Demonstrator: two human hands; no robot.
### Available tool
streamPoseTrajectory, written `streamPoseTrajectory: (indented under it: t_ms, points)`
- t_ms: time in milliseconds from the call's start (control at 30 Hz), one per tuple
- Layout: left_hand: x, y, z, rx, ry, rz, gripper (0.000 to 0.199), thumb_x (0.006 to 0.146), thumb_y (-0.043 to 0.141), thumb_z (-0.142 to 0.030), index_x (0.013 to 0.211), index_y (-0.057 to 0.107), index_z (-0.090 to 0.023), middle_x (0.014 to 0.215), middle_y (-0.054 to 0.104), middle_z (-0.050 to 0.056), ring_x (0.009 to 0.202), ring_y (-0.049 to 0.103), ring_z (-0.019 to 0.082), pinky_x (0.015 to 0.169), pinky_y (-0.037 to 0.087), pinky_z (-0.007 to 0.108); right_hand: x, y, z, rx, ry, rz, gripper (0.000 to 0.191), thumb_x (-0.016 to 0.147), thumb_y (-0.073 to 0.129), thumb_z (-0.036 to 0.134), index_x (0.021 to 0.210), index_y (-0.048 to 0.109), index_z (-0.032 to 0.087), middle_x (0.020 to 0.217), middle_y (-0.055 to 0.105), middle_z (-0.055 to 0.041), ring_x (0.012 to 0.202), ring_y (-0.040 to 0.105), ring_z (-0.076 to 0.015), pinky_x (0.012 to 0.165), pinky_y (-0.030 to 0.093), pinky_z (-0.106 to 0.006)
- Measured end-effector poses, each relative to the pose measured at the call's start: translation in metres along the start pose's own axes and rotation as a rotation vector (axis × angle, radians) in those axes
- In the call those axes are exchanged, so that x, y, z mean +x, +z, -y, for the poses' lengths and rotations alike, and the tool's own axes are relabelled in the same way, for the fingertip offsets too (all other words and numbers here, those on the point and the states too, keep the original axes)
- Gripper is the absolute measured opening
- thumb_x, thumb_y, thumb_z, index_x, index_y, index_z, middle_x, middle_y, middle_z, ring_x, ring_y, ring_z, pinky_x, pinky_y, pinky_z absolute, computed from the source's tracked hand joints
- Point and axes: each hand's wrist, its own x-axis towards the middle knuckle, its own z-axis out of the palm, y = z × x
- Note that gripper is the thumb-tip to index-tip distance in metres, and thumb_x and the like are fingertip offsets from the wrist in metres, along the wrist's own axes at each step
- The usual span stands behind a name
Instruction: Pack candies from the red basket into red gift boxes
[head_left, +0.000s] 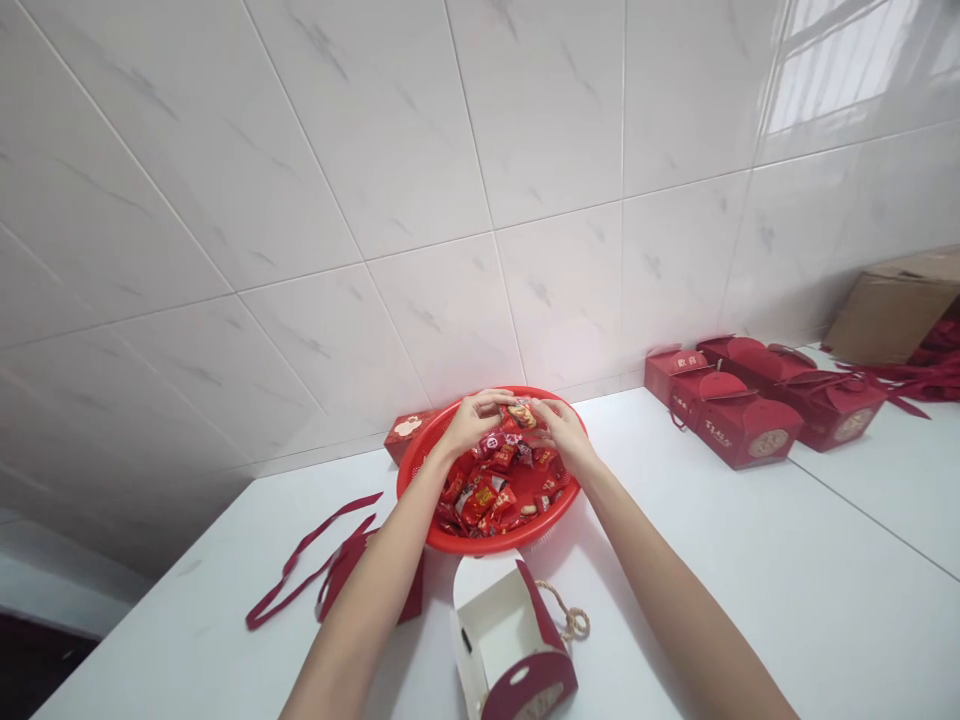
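Note:
My left hand (474, 420) and my right hand (562, 432) are raised over the far part of a red plastic basket (411, 500). Between their fingertips is a small red snack packet (521, 413) with a printed picture, and both hands are closed on its sides. Several red and pink wrapped sweets (480, 498) lie inside the basket. Closer to me, an opened dark-red gift box (504, 625) shows its white inside, with a twisted rope handle (576, 622) at its right. My left forearm partly covers another dark-red box (352, 570).
A dark-red ribbon (281, 590) lies on the white table (675, 560) at left. Behind the basket, a red box (403, 430) stands by the tiled wall. Several closed red gift boxes (750, 425) are at right, near a cardboard carton (892, 310) and more ribbons (926, 385).

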Motion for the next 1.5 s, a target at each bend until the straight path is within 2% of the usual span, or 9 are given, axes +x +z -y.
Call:
streamPoseTrajectory:
  t_ms: [167, 267, 367, 467, 567, 733, 1000, 1300, 1500]
  points:
    - [-0.001, 0.008, -0.001, 0.100, -0.129, 0.020, 0.066, 0.071, 0.048, -0.006, 0.135, 0.061, -0.019, 0.138, 0.062, 0.009, 0.120, 0.063, 0.025, 0.099, 0.054, 0.038, 0.001, -0.003, -0.003, 0.149, -0.097, 0.039, 0.043, 0.056, 0.086, 0.022, 0.093, 0.065, 0.018, 0.085, 0.075, -0.0033, 0.071, 0.071, -0.0194, 0.058, 0.057, -0.028]
    - [-0.003, 0.011, 0.010, 0.254, -0.206, -0.026, 0.060, 0.078, 0.048, -0.007, 0.136, 0.059, -0.017, 0.135, 0.065, 0.010, 0.116, 0.065, 0.024, 0.100, 0.054, 0.039, 0.006, -0.006, -0.004, 0.276, -0.149, -0.031, 0.041, 0.055, 0.086, 0.020, 0.091, 0.066, 0.018, 0.088, 0.075, -0.0035, 0.076, 0.071, -0.0191, 0.067, 0.060, -0.030]
    - [-0.007, 0.020, 0.017, 0.468, -0.217, 0.143, 0.046, 0.086, 0.060, -0.020, 0.132, 0.063, -0.016, 0.132, 0.066, 0.012, 0.121, 0.062, 0.026, 0.107, 0.048, 0.040, 0.009, -0.008, -0.005, 0.315, -0.169, -0.054, 0.035, 0.057, 0.084, 0.020, 0.087, 0.066, 0.017, 0.085, 0.075, -0.0030, 0.078, 0.071, -0.0190, 0.070, 0.060, -0.031]
    - [-0.010, 0.033, 0.015, 0.733, -0.184, 0.381, 0.057, 0.082, 0.074, -0.033, 0.137, 0.061, -0.021, 0.148, 0.053, 0.013, 0.137, 0.048, 0.031, 0.115, 0.038, 0.043, 0.010, -0.010, -0.005, 0.345, -0.161, -0.093, 0.033, 0.057, 0.082, 0.019, 0.084, 0.063, 0.019, 0.078, 0.073, -0.0005, 0.076, 0.071, -0.0188, 0.067, 0.059, -0.030]
    - [-0.008, 0.043, 0.009, 0.991, -0.219, 0.492, 0.044, 0.085, 0.072, -0.042, 0.125, 0.070, -0.025, 0.144, 0.057, 0.012, 0.137, 0.049, 0.032, 0.115, 0.037, 0.043, 0.009, -0.010, -0.005, 0.387, -0.164, -0.117, 0.029, 0.059, 0.079, 0.017, 0.082, 0.061, 0.019, 0.077, 0.072, 0.0007, 0.075, 0.070, -0.0171, 0.065, 0.059, -0.027]
    - [-0.004, 0.041, 0.007, 1.150, -0.392, 0.486, 0.021, 0.082, 0.071, -0.039, 0.082, 0.078, -0.019, 0.095, 0.076, 0.014, 0.107, 0.068, 0.034, 0.105, 0.045, 0.047, 0.010, -0.010, -0.004, 0.374, -0.159, -0.117, 0.025, 0.063, 0.075, 0.017, 0.083, 0.061, 0.019, 0.078, 0.071, 0.0006, 0.077, 0.070, -0.0165, 0.067, 0.060, -0.027]
    - [-0.008, 0.036, 0.015, 1.203, -0.500, 0.480, 0.021, 0.061, 0.079, -0.018, 0.082, 0.075, -0.019, 0.096, 0.077, 0.015, 0.107, 0.068, 0.036, 0.098, 0.049, 0.047, 0.013, -0.012, -0.008, 0.343, -0.175, -0.107, 0.029, 0.062, 0.077, 0.022, 0.084, 0.058, 0.021, 0.081, 0.071, 0.0005, 0.077, 0.070, -0.0172, 0.067, 0.060, -0.028]
    - [-0.010, 0.031, 0.023, 1.211, -0.561, 0.357, 0.075, 0.058, 0.084, -0.025, 0.129, 0.061, -0.021, 0.134, 0.061, 0.024, 0.130, 0.051, 0.044, 0.105, 0.038, 0.062, 0.011, -0.012, -0.008, 0.324, -0.195, -0.138, 0.030, 0.061, 0.078, 0.023, 0.082, 0.057, 0.022, 0.080, 0.071, 0.0016, 0.079, 0.070, -0.0177, 0.069, 0.061, -0.029]
    - [-0.010, 0.031, 0.025, 1.115, -0.508, 0.408, 0.098, 0.061, 0.084, -0.024, 0.149, 0.042, -0.034, 0.153, 0.043, 0.019, 0.138, 0.043, 0.045, 0.111, 0.025, 0.069, 0.012, -0.012, -0.009, 0.344, -0.194, -0.121, 0.029, 0.061, 0.077, 0.021, 0.085, 0.060, 0.020, 0.081, 0.071, 0.0006, 0.079, 0.071, -0.0180, 0.073, 0.061, -0.030]
